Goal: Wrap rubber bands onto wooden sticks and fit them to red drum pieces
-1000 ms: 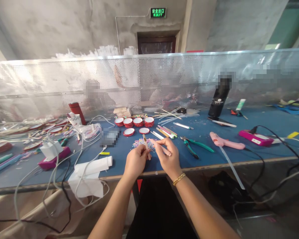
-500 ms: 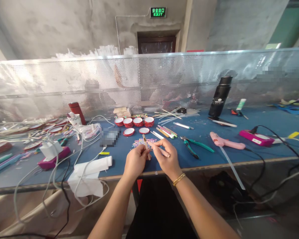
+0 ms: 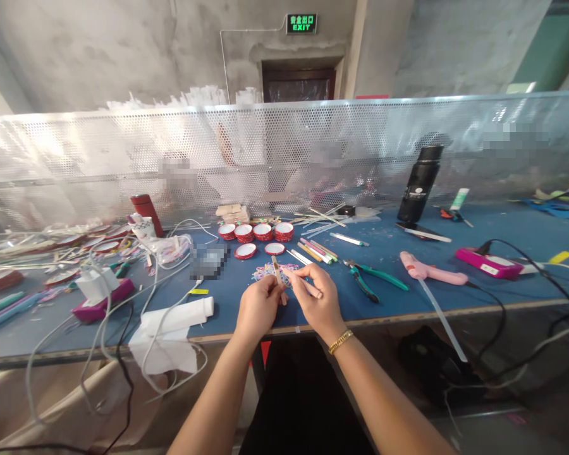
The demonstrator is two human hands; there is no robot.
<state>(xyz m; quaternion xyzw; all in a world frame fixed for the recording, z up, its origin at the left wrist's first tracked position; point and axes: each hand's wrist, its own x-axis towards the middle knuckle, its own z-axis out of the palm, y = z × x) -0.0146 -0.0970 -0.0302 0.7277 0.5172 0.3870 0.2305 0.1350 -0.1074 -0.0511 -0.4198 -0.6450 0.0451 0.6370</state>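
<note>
My left hand [image 3: 259,306] is closed round a thin flat stick [image 3: 275,270], which points up and away from me. Beside it my right hand [image 3: 318,297] pinches a pale pink pen-like tool [image 3: 313,290], its tip close to the stick. Behind the fingers lies a pile of small multicoloured rings or bands [image 3: 264,272], partly hidden by my hands. Several coloured pens [image 3: 318,250] lie just beyond my right hand. Further back stand stacks of round red-rimmed white discs [image 3: 263,232], with two lower ones in front.
Green-handled pliers [image 3: 374,278], a pink glue gun [image 3: 431,272] and a magenta power strip [image 3: 488,263] lie to the right. A black bottle [image 3: 420,183] stands behind them. On the left are a white roll [image 3: 180,315], loose cables and a red bottle [image 3: 146,213].
</note>
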